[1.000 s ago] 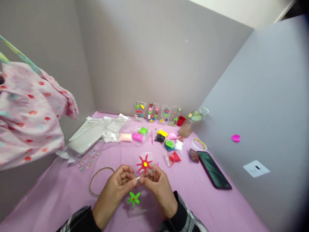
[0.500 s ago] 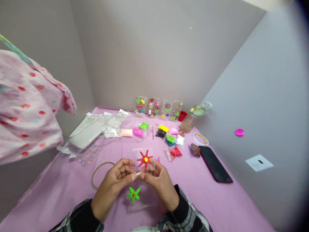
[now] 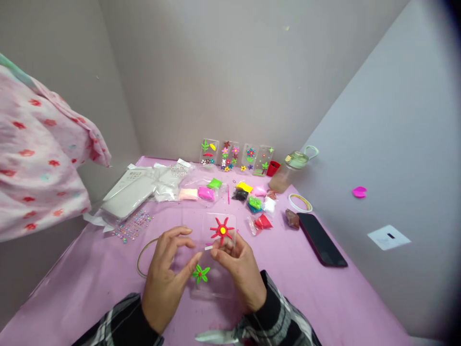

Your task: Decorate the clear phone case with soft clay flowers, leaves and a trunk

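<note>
Evidently, work on the clear case [image 3: 220, 284] stands part done. The case is at the near middle of the table [image 3: 306, 298], between the hands; a red flower [image 3: 222, 230] marks its far end and a green flower [image 3: 201, 274] its near left, while the near right is bare. The right hand [image 3: 244, 271] pinches a small white strip [image 3: 208, 248]; the left hand [image 3: 163, 276] is empty, thumb and fingers spread. Strip and bare area appear outstanding. Four decorated panels [image 3: 229, 156] at the far wall look complete.
</note>
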`<state>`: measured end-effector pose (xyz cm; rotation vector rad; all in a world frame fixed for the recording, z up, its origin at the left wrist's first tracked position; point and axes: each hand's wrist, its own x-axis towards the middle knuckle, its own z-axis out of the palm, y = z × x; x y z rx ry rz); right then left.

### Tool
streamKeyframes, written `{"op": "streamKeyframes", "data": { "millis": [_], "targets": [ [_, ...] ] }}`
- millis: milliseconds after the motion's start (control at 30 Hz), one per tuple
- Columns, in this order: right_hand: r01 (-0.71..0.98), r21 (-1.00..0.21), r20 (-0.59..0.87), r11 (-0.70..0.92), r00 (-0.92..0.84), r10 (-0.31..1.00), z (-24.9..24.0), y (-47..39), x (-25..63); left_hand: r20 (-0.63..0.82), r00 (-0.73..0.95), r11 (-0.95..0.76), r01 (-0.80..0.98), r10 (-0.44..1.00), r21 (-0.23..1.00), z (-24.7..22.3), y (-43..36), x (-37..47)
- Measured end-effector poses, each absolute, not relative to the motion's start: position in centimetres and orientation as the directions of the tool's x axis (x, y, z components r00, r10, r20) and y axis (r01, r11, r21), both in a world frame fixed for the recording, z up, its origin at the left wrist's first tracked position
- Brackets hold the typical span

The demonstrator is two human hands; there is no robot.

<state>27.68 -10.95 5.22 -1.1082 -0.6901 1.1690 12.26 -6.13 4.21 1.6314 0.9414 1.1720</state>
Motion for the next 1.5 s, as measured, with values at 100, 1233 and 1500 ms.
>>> {"op": "streamKeyframes", "data": {
  "millis": [100,1233,1500],
  "targets": [
    [-0.373,-0.928,-0.097,0.02,0.292,0.951,5.4,-11.1,27.5,0.593,0.308,-0.664,0.249,0.744,0.705,4.6,-6.4,12.1],
    [-0.215,-0.976,-0.046,0.028,0.334,0.941,6.2,-11.9,26.0,0.583,0.374,-0.692,0.422,0.721,0.585,5.2,-6.3,12.2],
    [-0.318,-0.948,-0.132,-0.026,0.314,0.94,6.2,-11.6,26.1,0.439,0.358,-0.555,0.353,0.824,0.754,5.2,-6.3,12.2]
  ]
}}
